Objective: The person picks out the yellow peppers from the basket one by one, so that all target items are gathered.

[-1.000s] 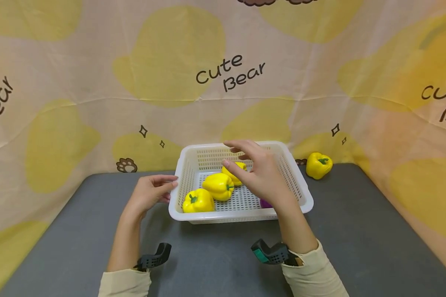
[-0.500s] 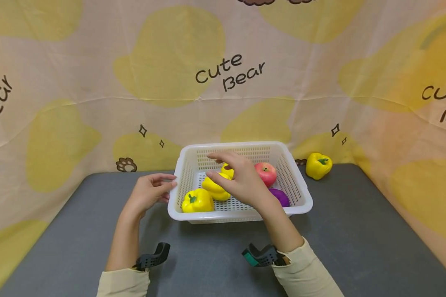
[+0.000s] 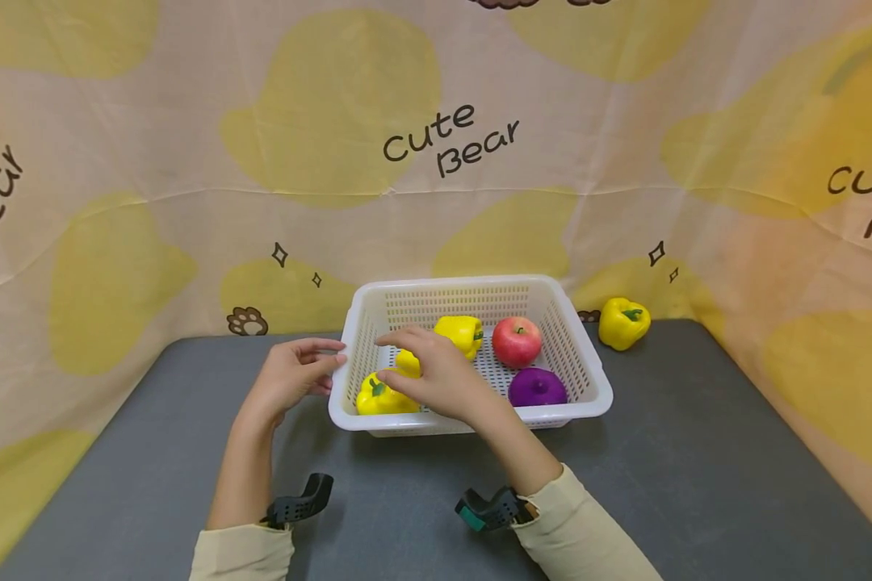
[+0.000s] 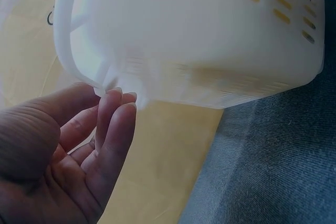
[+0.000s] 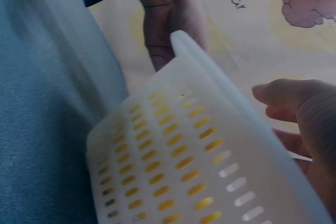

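A white perforated plastic basket [image 3: 472, 282] stands on the grey table, its left rim pinched between the thumb and fingers of my left hand [image 3: 294, 375]. In the left wrist view, those fingertips meet the basket's [image 4: 157, 40] rim. My right hand [image 3: 443, 377] hovers over the basket's left half, thumb and fingers apart, holding nothing. Beneath and around it lie a front yellow bell pepper [image 3: 379, 397], a mostly hidden middle one [image 3: 408, 361] and a back one [image 3: 459, 335]. On the basket's right side sit a red apple [image 3: 517, 342] and a purple onion [image 3: 538, 388].
Another yellow bell pepper [image 3: 623, 324] rests on the table outside the basket, at the back right. A printed cloth backdrop [image 3: 436, 226] rises behind the table [image 3: 698, 452].
My right hand has moved left and slightly down across the basket, uncovering the apple, the onion and the back pepper. My left hand has stayed at the rim.
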The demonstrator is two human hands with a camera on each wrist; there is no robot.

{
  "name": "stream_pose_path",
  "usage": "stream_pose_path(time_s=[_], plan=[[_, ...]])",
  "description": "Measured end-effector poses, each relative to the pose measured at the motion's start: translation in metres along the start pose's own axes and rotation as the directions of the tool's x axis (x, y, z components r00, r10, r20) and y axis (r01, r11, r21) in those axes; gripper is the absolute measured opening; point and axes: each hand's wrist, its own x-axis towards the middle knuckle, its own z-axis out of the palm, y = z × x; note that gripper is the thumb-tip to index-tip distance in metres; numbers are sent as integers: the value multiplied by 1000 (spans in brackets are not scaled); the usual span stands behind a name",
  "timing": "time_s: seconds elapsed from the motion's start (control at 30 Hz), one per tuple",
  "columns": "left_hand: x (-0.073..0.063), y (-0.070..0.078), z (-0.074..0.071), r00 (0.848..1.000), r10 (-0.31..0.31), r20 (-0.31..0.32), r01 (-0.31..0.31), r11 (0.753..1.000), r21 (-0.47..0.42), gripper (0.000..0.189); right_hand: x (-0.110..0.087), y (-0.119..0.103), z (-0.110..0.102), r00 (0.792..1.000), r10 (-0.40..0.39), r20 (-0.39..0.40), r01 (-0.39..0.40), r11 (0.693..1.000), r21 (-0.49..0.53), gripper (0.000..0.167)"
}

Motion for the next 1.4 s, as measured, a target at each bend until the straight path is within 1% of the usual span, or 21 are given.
stream_pose_path(time_s=[0.13,0.23,0.4,0.47,0.63,0.87,1.03,1.27,1.4], plan=[[0,0,1,1000,-3,0,3,1000,7,45,1,3,7,1000,-7,21,7,1000,-24,47],[0,0,1,1000,1,2,-1,1000,8,45,2,4,9,999,7,45,-4,998,-59,47],[-1,1,0,1000,6,2,-6,1000,7,45,3,3,11,991,46,129,-31,992,-119,50],[-1,1,0,1000,6,2,-6,1000,9,45,4,3,11,986,52,158,-32,992,-123,49],[-1,3,1,1000,7,1,-7,1000,19,44,4,3,11,976,58,210,-38,995,-97,47],[-2,3,1,1000,1,-6,-1,1000,17,43,7,5,13,958,71,279,-46,994,-95,55],[-2,1,1,1000,4,-3,-4,1000,11,44,6,5,13,950,102,294,-76,992,-97,53],[-2,1,1,1000,7,-5,-7,1000,4,45,6,7,13,950,122,287,-95,990,-106,53],[-2,1,1,1000,9,-4,-9,1000,8,45,6,7,13,946,147,289,-120,986,-112,53]])
